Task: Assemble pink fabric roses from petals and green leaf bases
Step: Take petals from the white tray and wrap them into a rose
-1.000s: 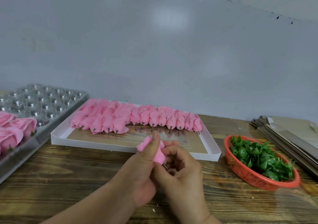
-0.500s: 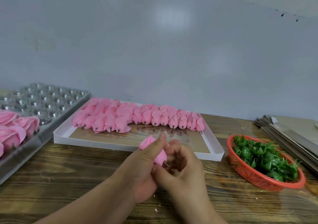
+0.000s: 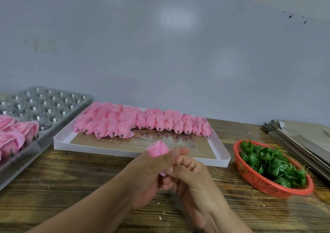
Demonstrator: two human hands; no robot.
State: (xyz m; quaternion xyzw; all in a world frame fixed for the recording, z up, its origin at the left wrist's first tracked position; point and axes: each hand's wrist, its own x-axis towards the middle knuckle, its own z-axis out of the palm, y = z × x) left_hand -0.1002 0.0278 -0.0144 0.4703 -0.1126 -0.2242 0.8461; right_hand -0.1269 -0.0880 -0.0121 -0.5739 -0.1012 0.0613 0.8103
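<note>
A pink rose bud [image 3: 158, 148] stands upright in my left hand [image 3: 146, 175], whose fingers curl round its lower part. My right hand [image 3: 192, 177] is pressed against the left, its fingers curled at the bud's base; what it pinches there is hidden. Behind the hands, a white shallow box [image 3: 64, 143] holds rows of pink petal buds [image 3: 142, 122] with short stems. A red basket [image 3: 257, 184] of green leaf bases [image 3: 271, 163] sits to the right.
A metal tray with round sockets [image 3: 53, 107] lies at the left, carrying finished pink roses [image 3: 16, 134]. Flat cardboard sheets [image 3: 300, 136] are stacked at the far right. A grey wall rises behind the wooden table [image 3: 71, 188].
The bud has been turned from tilted to upright, its tip now pointing up. Both hands stay together at the same spot on the table.
</note>
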